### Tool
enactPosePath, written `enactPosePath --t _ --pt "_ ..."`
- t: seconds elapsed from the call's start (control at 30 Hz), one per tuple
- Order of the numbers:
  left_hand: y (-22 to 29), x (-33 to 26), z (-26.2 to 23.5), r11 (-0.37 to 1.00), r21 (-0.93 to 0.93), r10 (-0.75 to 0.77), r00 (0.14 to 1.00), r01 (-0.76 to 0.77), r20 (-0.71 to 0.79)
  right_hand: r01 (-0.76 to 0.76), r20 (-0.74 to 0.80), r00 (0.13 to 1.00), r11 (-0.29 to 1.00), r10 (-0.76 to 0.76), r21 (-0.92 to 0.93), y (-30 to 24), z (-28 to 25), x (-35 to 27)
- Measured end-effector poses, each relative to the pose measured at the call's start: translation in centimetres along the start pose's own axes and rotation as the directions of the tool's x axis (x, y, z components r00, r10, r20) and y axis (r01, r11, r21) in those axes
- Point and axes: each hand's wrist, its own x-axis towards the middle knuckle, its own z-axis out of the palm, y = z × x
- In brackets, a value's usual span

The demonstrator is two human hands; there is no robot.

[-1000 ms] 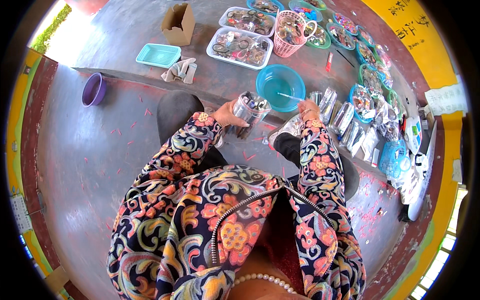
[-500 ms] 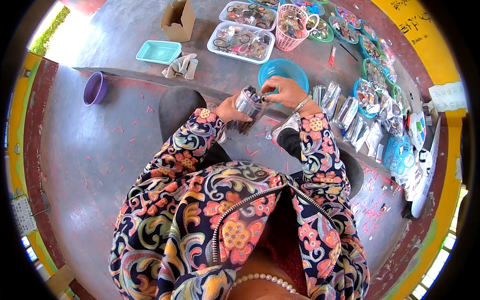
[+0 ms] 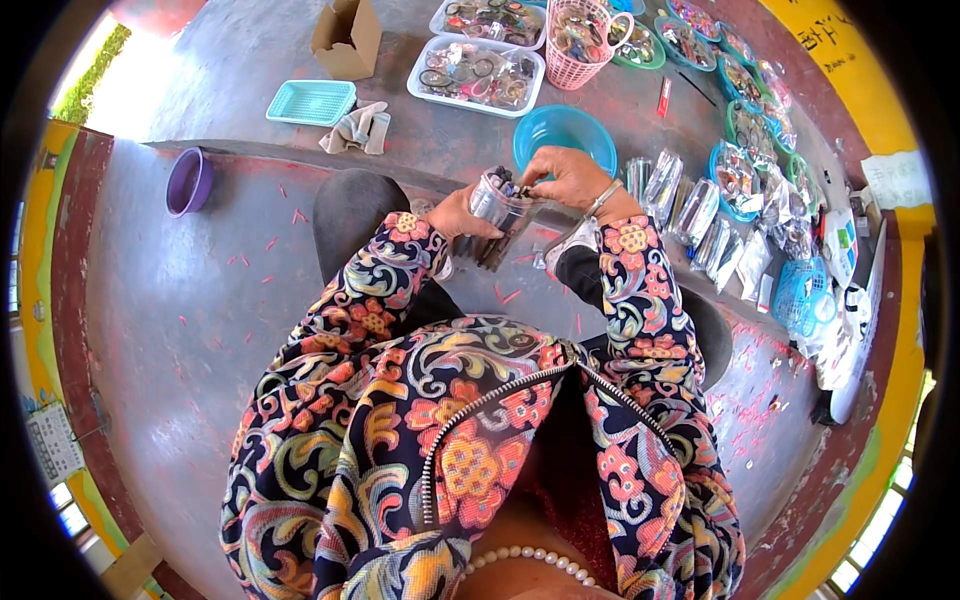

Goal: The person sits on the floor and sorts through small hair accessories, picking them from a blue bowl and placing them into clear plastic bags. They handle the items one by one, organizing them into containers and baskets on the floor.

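My left hand point(image 3: 464, 215) is wrapped round a clear plastic container point(image 3: 492, 208) packed with dark, slender, stick-like pieces, holding it tilted above the floor between my knees. At the container's mouth, the fingers of my right hand point(image 3: 568, 180) pinch together at the tops of the dark pieces point(image 3: 524, 191); what exactly they grip is too small to make out. Just beyond my right hand stands a round blue basin point(image 3: 600, 125), its inside partly hidden by that hand.
White trays point(image 3: 475, 75) and a pink basket point(image 3: 577, 45) of small items stand ahead on the raised ledge. Several clear packets point(image 3: 694, 212) lie to the right. A teal basket point(image 3: 311, 102), grey cloth point(image 3: 358, 128), cardboard box point(image 3: 346, 40) and purple basin point(image 3: 190, 183) are at the left.
The container has shifted very slightly, and my right fingers have drawn a little lower and closer to its rim. The view has tilted slightly. Both hands keep their places otherwise.
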Motion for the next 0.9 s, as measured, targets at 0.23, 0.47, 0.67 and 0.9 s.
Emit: enactPosePath --t 0.23,0.47,0.67,0.9 --pt "0.0 0.0 -0.1 1.000 -0.021 -0.003 0.999 0.004 0.037 -0.007 -0.100 0.994 0.960 0.036 0.278 0.6 -1.7 -0.4" --pt "-0.2 0.1 -0.5 0.999 -0.037 -0.021 0.998 0.024 0.063 -0.107 -0.179 0.904 0.613 0.387 0.783 1.7 -4.6 -1.9" --pt "0.1 -0.2 -0.4 0.999 -0.032 -0.029 1.000 0.029 0.008 -0.161 -0.168 0.885 0.624 0.435 0.765 1.8 -4.3 -2.0" --pt "-0.1 0.0 -0.1 0.997 0.067 -0.039 0.999 0.040 -0.009 -0.056 -0.334 0.824 0.652 0.458 0.756 1.2 -4.3 -1.5"
